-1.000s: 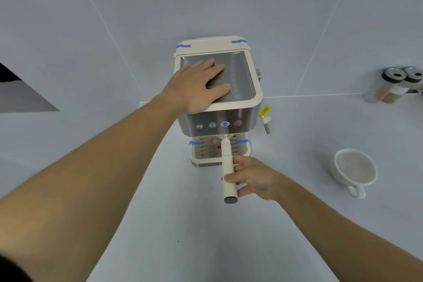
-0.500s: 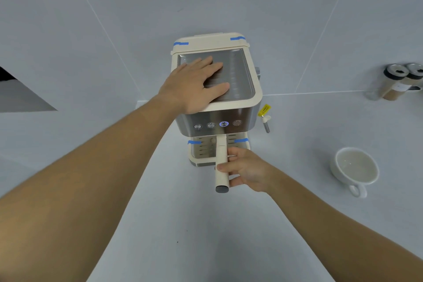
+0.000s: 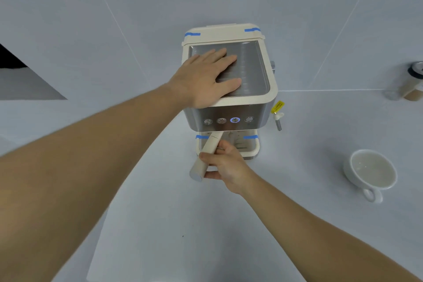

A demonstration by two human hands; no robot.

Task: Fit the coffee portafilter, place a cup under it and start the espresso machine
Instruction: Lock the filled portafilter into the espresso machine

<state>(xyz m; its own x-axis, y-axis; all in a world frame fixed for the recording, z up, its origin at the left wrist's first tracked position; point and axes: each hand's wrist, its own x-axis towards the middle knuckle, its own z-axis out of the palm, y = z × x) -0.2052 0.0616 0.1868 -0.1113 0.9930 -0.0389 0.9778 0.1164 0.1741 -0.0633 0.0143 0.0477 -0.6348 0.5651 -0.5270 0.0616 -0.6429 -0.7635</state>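
A cream and steel espresso machine (image 3: 256,107) stands on the pale counter against the tiled wall. My left hand (image 3: 206,78) lies flat, fingers spread, on its steel top plate. Four round buttons run across the front; one button (image 3: 234,120) glows blue. The cream portafilter handle (image 3: 207,155) sticks out from under the front, angled toward the lower left, and my right hand (image 3: 224,165) grips it. The portafilter's head is hidden under the machine. A white cup (image 3: 370,171) sits upright on the counter to the right, its handle toward me.
A steam wand (image 3: 278,121) with a yellow tag hangs off the machine's right side. A dark-lidded canister (image 3: 414,82) stands at the far right by the wall. A dark opening (image 3: 13,68) shows at the left edge.
My right hand has swung the portafilter handle from pointing straight toward me to angled left. My left hand has stayed flat on the machine's top.
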